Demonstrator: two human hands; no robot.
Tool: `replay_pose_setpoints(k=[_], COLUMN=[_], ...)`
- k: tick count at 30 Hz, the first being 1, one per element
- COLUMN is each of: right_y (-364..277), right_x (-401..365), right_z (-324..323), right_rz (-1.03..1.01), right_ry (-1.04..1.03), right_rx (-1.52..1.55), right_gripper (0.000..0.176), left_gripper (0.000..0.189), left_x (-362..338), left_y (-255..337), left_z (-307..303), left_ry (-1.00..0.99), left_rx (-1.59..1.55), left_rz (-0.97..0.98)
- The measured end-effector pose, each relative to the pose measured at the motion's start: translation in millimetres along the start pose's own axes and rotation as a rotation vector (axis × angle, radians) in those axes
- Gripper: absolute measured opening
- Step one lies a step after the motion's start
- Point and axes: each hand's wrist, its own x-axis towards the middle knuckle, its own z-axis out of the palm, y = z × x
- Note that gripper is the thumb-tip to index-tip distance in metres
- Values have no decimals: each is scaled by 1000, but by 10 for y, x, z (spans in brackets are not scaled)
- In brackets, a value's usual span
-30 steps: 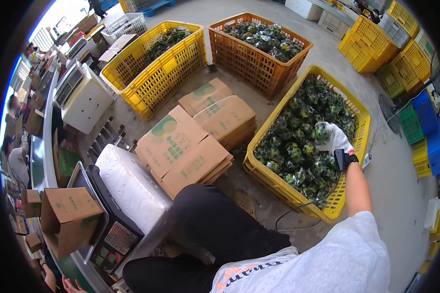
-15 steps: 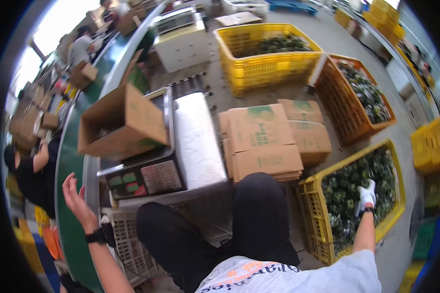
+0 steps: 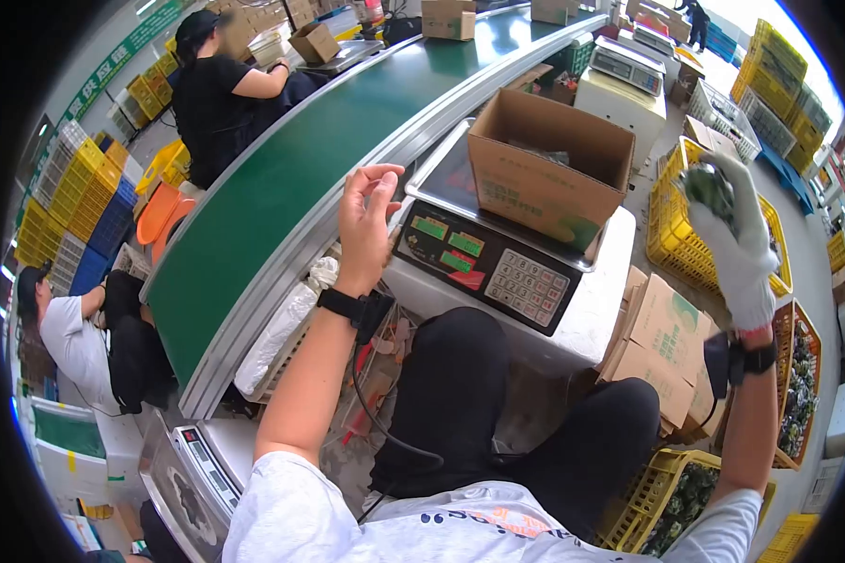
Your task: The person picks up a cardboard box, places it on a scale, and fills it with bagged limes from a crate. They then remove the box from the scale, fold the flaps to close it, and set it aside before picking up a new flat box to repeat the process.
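Note:
My right hand point(image 3: 737, 235), in a white glove, is raised at the right and grips a dark green, glossy, rounded item point(image 3: 707, 190) whose kind I cannot make out. My bare left hand point(image 3: 368, 220) hovers beside the scale, fingers loosely curled and apart, holding nothing. Between the hands, an open cardboard box point(image 3: 545, 174) stands on the platform of a digital scale point(image 3: 483, 263) with lit green displays. Something dark and shiny shows inside the box. The scale rests on a white foam block point(image 3: 596, 319).
A green conveyor belt point(image 3: 282, 197) runs along my left, with two people beyond it. Flattened cartons point(image 3: 662, 347) lie right of my knees. Yellow crates point(image 3: 671, 239) and an orange crate point(image 3: 803, 375) stand further right. A second scale point(image 3: 202, 469) is at lower left.
My right hand has risen from the yellow crate of dark green items and now holds one near the box. The view has swung left. My left hand is now beside the scale.

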Motion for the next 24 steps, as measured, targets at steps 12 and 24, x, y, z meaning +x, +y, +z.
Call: replay_pose_setpoints(k=[12,24], right_y=[-74,122], right_x=[352,-212], right_z=[116,38], right_rz=[41,227], right_ry=[-84,-27], right_rx=[-47,31], right_gripper=[41,33], left_gripper=[21,23], left_x=[-40,423], left_y=[-282,-248], left_z=[-436,-154], left_ry=[36,-34], left_rx=[4,-19], left_rz=[-116,-34])
